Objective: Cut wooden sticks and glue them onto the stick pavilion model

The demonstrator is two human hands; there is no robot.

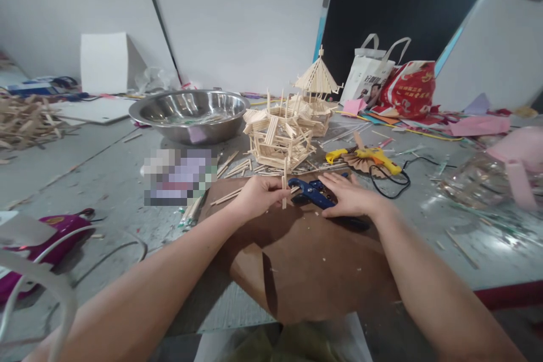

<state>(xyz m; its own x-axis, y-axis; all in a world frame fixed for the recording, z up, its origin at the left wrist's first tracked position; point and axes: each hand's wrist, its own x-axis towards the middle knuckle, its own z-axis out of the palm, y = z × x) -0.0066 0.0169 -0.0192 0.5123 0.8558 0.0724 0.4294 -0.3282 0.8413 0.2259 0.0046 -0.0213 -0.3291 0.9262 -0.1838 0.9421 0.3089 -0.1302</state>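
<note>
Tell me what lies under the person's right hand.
A blue-and-black hand tool shows partly beneath the right hand, with a brown creased sheet below. Whatever the palm and fingers cover cannot be seen.

Mid-frame to lower centre, a paper sheet (pixel 322 271) lies on the table (pixel 99 178). Over its upper part, a hand tool (pixel 313 193) sits between the left hand (pixel 265 195) on its left and the right hand (pixel 352 195) on its right. Behind the hands stands a stick model (pixel 278 150), with a roofed model (pixel 320 79) behind it to the right. A bowl (pixel 182 133) stands left of both; a stick pile (pixel 25 124) is at the left edge. Right of centre lies a glue gun (pixel 377 157), with a jug (pixel 470 181) farther right. A tote bag (pixel 360 76) stands upper right, beside another bag (pixel 411 90).
</note>
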